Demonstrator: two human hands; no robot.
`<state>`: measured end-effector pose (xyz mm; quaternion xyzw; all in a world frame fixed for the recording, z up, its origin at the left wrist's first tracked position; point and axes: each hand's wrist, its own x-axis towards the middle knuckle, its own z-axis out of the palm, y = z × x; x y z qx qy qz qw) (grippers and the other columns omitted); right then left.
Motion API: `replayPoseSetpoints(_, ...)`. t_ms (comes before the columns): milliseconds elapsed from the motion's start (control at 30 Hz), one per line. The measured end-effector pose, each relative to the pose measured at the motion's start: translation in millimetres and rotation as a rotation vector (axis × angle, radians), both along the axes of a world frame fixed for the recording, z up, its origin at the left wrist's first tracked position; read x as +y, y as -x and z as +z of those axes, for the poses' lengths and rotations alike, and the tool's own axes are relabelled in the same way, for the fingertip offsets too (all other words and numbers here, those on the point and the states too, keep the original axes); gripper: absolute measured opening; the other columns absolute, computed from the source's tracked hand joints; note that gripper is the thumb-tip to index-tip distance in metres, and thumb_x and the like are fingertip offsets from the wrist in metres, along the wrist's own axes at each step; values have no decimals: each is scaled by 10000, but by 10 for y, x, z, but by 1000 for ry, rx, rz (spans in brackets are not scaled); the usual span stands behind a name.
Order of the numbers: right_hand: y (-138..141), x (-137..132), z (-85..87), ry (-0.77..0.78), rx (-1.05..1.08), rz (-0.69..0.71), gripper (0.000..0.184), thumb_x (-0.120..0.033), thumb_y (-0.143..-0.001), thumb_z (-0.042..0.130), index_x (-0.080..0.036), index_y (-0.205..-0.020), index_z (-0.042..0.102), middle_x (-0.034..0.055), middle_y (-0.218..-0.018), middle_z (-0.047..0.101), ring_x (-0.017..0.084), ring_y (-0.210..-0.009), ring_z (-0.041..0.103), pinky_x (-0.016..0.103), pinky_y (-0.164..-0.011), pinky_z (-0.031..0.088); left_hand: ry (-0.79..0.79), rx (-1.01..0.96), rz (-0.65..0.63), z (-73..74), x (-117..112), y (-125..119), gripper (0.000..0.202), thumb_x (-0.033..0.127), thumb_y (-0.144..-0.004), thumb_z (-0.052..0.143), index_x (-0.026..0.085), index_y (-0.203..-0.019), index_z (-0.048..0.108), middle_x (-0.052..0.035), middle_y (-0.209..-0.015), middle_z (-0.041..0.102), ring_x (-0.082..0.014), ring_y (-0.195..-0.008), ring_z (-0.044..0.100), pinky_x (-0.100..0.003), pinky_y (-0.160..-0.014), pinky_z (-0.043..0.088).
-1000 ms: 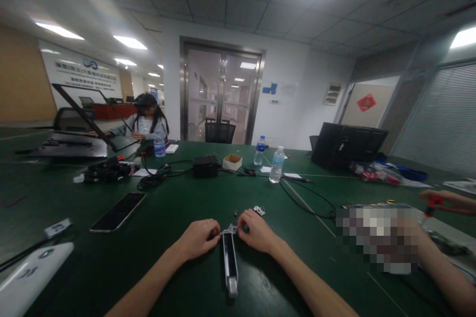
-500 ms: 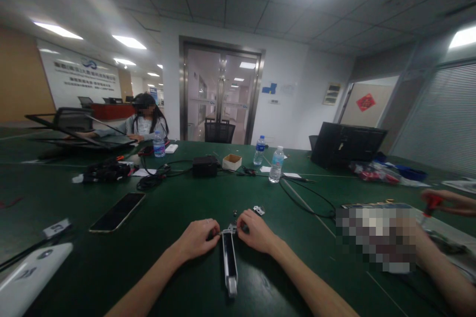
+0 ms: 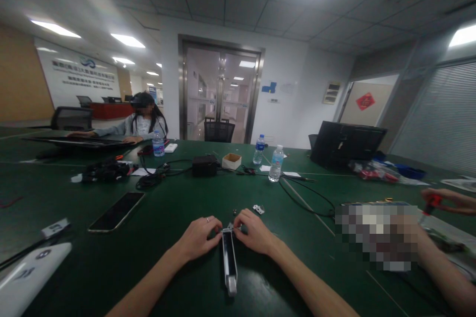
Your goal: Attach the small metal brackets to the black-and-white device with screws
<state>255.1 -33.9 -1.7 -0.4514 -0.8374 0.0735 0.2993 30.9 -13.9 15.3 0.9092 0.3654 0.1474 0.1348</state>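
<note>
A long, narrow white-framed part with a dark inner strip (image 3: 229, 257) lies lengthwise on the green table, its pale block-like end toward me. Curled fingers of my left hand (image 3: 201, 238) pinch at the left of its far end; a ring is on one finger. On the other side, my right hand (image 3: 256, 234) has thumb and fingers closed at a small metal piece (image 3: 230, 227) by that same end. What exactly the fingertips grip is too small to make out. Just beyond the hands are a tiny dark piece (image 3: 234, 212) and a small silver bracket (image 3: 258, 209).
A phone (image 3: 117, 212) and a white device (image 3: 35, 277) lie to the left. Farther back are a black box (image 3: 204, 166), a small carton (image 3: 231, 162), cables and water bottles (image 3: 275, 164). At right, another person's hand holds a red screwdriver (image 3: 432, 204).
My fingers have shifted slightly at the far end of the narrow part, the left ones closer to it. Across the table, a person's raised dark laptop-like panel now lies nearly flat.
</note>
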Motion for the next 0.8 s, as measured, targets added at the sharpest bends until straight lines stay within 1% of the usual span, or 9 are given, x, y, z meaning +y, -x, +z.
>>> replayPoseSetpoints(233,35,-47,50,13,11,56,74,-114,-821,604,-183,-814,577,20,-850,600,151,-847,538,255,-752,439,-65,-17,-46,-73,11,-24,162,293,-925,506,200,-1011,607,-27,-961,631,-176,-836,565,-277,-721,420)
replayPoseSetpoints(500,43,-26,-27,-28,31,113,84,-121,-808,635,-192,-815,590,10,-827,608,151,-828,546,271,-770,444,-187,-66,-110,-202,81,-14,137,234,-928,496,191,-973,619,-23,-931,639,-165,-811,575,-275,-719,419)
replayPoseSetpoints(667,52,-28,-18,-21,28,105,78,-124,-810,631,-195,-816,598,14,-838,613,153,-832,550,269,-756,446,-191,-58,-117,-166,44,-25,114,221,-914,522,190,-952,625,-20,-912,640,-157,-785,574,-259,-683,413)
replayPoseSetpoints(800,54,-19,-30,-22,35,96,60,-135,-825,613,-193,-826,601,15,-832,612,151,-828,549,264,-747,446,-169,-52,-119,-130,4,-38,101,216,-893,567,193,-970,628,-16,-924,643,-159,-791,574,-262,-693,412)
